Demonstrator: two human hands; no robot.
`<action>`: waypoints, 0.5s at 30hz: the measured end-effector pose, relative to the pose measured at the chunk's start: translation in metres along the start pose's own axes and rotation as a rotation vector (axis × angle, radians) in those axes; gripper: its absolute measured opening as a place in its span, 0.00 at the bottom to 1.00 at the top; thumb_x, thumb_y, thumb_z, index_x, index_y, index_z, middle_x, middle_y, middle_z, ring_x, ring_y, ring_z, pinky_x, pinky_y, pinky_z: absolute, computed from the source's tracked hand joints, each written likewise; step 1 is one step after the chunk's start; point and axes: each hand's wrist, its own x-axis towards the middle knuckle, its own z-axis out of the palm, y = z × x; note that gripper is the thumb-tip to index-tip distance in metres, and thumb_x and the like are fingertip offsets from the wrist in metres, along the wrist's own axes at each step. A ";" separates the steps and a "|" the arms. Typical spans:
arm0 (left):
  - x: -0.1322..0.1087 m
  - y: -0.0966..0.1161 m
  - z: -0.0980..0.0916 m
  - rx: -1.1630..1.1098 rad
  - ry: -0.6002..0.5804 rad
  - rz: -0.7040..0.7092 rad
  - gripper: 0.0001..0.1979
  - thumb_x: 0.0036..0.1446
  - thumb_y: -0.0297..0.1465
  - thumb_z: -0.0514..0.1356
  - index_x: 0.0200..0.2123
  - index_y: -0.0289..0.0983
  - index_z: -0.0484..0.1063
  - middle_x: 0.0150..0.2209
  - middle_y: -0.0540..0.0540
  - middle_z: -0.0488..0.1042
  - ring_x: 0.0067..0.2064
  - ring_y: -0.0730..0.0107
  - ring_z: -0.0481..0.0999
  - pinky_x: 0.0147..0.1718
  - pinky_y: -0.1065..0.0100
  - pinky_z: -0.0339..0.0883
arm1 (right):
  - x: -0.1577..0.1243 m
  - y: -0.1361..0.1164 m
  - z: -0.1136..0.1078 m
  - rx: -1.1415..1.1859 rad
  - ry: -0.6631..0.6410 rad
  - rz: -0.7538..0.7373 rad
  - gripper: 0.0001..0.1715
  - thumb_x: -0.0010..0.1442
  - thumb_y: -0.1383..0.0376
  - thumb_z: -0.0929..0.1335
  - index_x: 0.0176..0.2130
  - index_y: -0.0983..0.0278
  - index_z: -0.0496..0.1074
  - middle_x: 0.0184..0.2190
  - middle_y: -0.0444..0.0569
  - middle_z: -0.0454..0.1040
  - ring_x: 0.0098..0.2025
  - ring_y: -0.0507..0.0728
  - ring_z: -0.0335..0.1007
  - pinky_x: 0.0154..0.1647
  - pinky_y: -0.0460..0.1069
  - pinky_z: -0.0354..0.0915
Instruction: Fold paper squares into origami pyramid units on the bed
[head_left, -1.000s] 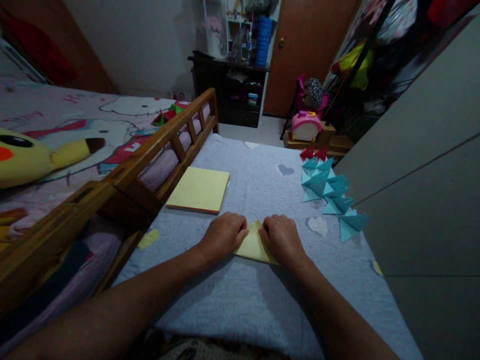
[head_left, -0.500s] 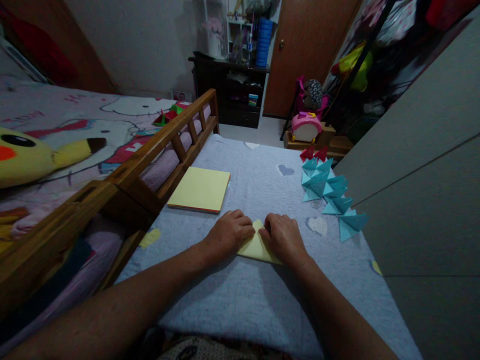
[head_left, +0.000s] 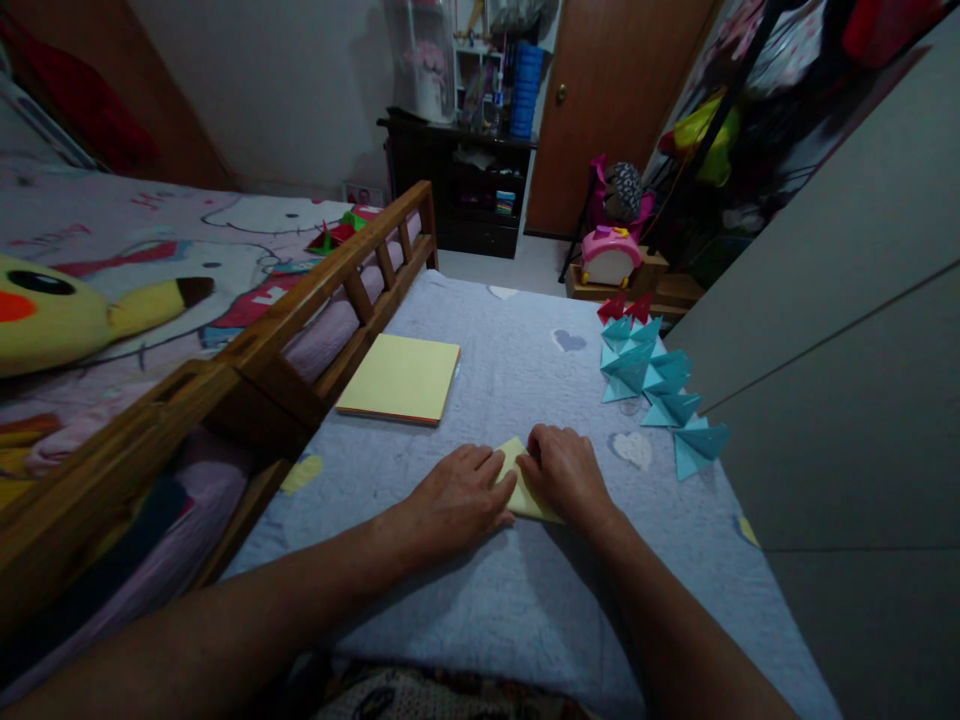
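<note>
A folded yellow paper (head_left: 520, 487) lies on the grey-blue bedsheet (head_left: 517, 590) in front of me. My left hand (head_left: 461, 497) lies flat on the paper's left part, fingers stretched out. My right hand (head_left: 566, 470) is curled, its fingertips pressing the paper's upper right edge. Only a narrow strip of paper shows between the two hands. A stack of yellow square sheets (head_left: 400, 378) sits a little beyond my left hand.
Several folded blue paper triangles (head_left: 651, 378), with red ones at the far end, line the sheet's right side by a grey wardrobe (head_left: 847, 330). A wooden bed rail (head_left: 300, 310) runs along the left, with a yellow plush (head_left: 67, 310) behind it.
My left hand has opened from a curled grip, flattened and slid right over the paper, covering more of it. My right hand has stayed in place.
</note>
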 end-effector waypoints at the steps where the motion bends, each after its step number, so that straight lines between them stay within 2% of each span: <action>1: 0.000 0.001 0.001 -0.009 0.008 0.016 0.19 0.64 0.41 0.61 0.51 0.33 0.70 0.48 0.40 0.74 0.50 0.54 0.71 0.50 0.57 0.66 | 0.000 0.000 0.000 -0.001 -0.003 0.000 0.09 0.66 0.60 0.66 0.41 0.63 0.72 0.40 0.51 0.78 0.44 0.62 0.70 0.39 0.53 0.53; 4: -0.002 0.003 0.002 -0.048 0.015 0.053 0.22 0.66 0.40 0.59 0.56 0.31 0.66 0.52 0.39 0.73 0.53 0.55 0.70 0.53 0.58 0.65 | 0.001 0.001 -0.001 -0.002 -0.011 0.000 0.09 0.66 0.60 0.66 0.41 0.63 0.72 0.41 0.51 0.78 0.44 0.61 0.70 0.39 0.53 0.53; 8: -0.006 0.007 -0.003 -0.082 -0.050 0.049 0.24 0.65 0.43 0.59 0.57 0.32 0.65 0.54 0.37 0.72 0.54 0.53 0.70 0.52 0.58 0.67 | 0.001 0.002 0.001 0.004 0.000 -0.003 0.09 0.66 0.60 0.66 0.41 0.63 0.72 0.40 0.52 0.78 0.44 0.61 0.70 0.39 0.53 0.53; 15: -0.016 0.012 -0.001 -0.013 -0.114 0.070 0.44 0.59 0.57 0.57 0.64 0.29 0.57 0.65 0.27 0.60 0.61 0.43 0.64 0.58 0.51 0.61 | 0.002 0.002 0.004 0.008 0.018 -0.005 0.09 0.65 0.60 0.66 0.40 0.63 0.72 0.39 0.51 0.78 0.43 0.61 0.70 0.40 0.53 0.54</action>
